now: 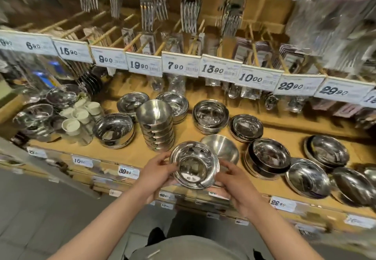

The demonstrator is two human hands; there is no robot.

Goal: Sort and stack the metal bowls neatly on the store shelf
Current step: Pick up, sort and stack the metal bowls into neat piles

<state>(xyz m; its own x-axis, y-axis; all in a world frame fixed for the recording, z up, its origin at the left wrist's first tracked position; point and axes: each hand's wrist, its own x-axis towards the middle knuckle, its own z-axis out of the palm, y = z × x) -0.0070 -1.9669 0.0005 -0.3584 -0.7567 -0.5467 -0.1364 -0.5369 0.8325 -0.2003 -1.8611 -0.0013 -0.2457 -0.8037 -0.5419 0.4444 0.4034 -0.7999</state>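
Now, head view: both hands grip one metal bowl.
I see the left hand and right hand curled around a metal bowl, just in front of the tall bowl stack on the wooden shelf.

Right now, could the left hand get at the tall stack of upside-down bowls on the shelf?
Probably not yet: the left hand and right hand both grip a bowl. The stack stands just beyond, nothing between, so it looks reachable once that hand lets go.
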